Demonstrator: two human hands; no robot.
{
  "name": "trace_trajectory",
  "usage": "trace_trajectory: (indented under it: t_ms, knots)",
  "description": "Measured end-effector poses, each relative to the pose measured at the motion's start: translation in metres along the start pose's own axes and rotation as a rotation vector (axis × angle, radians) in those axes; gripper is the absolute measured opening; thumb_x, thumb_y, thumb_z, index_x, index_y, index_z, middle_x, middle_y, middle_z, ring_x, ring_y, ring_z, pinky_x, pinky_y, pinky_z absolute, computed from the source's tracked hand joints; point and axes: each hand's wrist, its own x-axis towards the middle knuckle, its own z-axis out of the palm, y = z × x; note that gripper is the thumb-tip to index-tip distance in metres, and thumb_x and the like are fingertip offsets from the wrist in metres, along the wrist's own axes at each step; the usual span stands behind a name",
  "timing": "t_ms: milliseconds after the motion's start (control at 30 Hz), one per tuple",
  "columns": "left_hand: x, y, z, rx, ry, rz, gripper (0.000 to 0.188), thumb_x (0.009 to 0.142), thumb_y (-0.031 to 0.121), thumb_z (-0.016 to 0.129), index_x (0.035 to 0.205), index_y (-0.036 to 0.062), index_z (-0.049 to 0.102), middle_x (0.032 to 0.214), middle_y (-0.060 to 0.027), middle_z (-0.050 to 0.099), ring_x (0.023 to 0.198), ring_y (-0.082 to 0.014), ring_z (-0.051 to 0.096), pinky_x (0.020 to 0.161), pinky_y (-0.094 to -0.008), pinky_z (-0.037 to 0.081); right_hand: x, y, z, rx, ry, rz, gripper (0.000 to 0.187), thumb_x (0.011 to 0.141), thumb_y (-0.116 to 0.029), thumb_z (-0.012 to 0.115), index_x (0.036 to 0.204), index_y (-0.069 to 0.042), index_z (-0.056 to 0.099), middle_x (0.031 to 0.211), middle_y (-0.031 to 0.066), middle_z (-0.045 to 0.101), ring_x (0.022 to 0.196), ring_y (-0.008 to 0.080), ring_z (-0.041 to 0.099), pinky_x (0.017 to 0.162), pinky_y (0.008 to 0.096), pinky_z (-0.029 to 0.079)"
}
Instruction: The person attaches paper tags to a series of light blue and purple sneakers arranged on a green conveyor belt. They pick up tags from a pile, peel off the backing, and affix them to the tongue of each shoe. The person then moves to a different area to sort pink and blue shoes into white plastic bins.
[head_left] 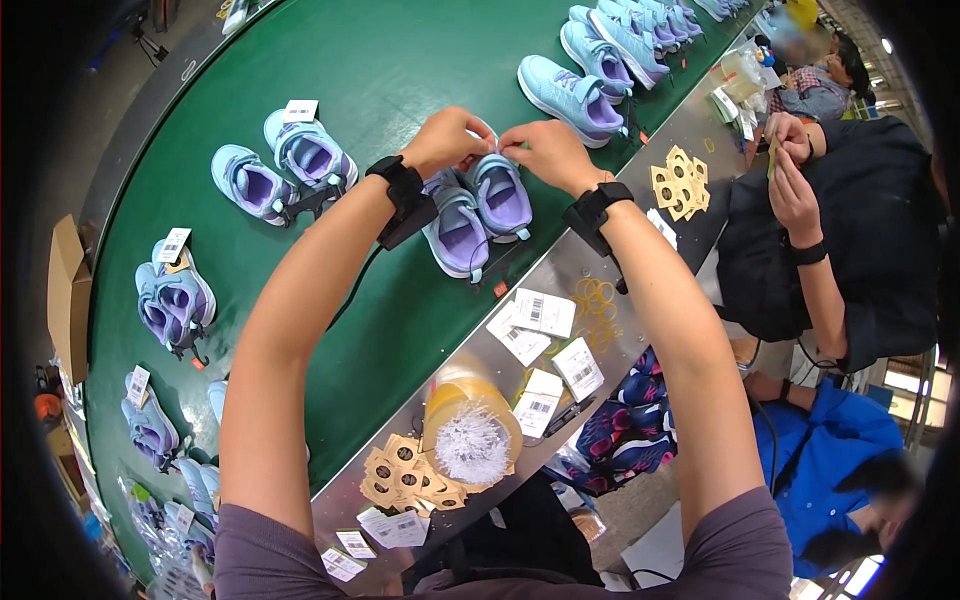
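Observation:
A pair of light blue sneakers (460, 238) with lilac linings stands on the green work surface (385, 290), heels toward me. Over the toe end of the right-hand shoe, my left hand (445, 140) and my right hand (553, 153) meet with fingertips pinched close together. Both hands are closed at the fingers; a thin pale bit shows between them, too small to name. A dark loop with a small orange tag (500, 289) hangs at the heels. Each of my wrists wears a black strapped device.
More sneakers (283, 165) stand at left, some with white tags, and a row (590, 80) runs far right. Along the metal ledge lie tag stacks (543, 312), rubber bands (597, 300), brown labels (405, 475) and a tub (465, 385) holding white fasteners. Co-workers sit at right.

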Motion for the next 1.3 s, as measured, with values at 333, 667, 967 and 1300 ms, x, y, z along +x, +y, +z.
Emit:
trace_trajectory:
  t_ms: [333,667,967,1300]
  knots:
    - [-0.011,0.014,0.012,0.430,0.181,0.178,0.014,0.080,0.006,0.060,0.089,-0.0033,0.066,0.071,-0.0059,0.062,0.067,-0.0116,0.058,0.060,-0.0252,0.046,-0.001,-0.005,0.018,-0.021,0.353,-0.006,0.018,0.087,-0.018,0.055,0.088,0.000,0.058,0.085,0.0195,0.060,0.077,0.0363,0.060,0.065,0.0445,0.049]
    - [-0.031,0.008,-0.004,-0.567,0.070,-0.034,0.024,0.088,0.008,0.060,0.107,-0.0066,0.060,0.094,-0.0115,0.063,0.084,-0.0162,0.063,0.079,-0.0277,0.054,-0.012,-0.009,0.000,1.378,0.053,0.331,0.027,0.088,-0.009,0.061,0.109,0.007,0.057,0.103,0.0142,0.063,0.094,0.0188,0.063,0.083,0.0271,0.052]
    - [-0.024,0.002,0.005,-0.467,0.015,0.018,0.043,0.084,0.007,0.066,0.123,-0.0028,0.050,0.091,-0.0098,0.066,0.082,-0.0160,0.064,0.076,-0.0270,0.053,-0.006,-0.008,0.006,1.324,0.050,0.395,0.024,0.083,-0.007,0.067,0.103,-0.001,0.056,0.099,0.0101,0.065,0.092,0.0159,0.063,0.078,0.0282,0.052]
    - [-0.017,-0.003,-0.002,-0.394,-0.082,0.023,0.047,0.082,0.008,0.069,0.123,-0.0022,0.049,0.082,-0.0062,0.066,0.074,-0.0121,0.061,0.065,-0.0231,0.046,-0.007,-0.003,0.009,1.327,-0.054,0.446,0.024,0.083,-0.012,0.068,0.103,-0.005,0.056,0.100,0.0062,0.065,0.091,0.0115,0.062,0.075,0.0240,0.050]
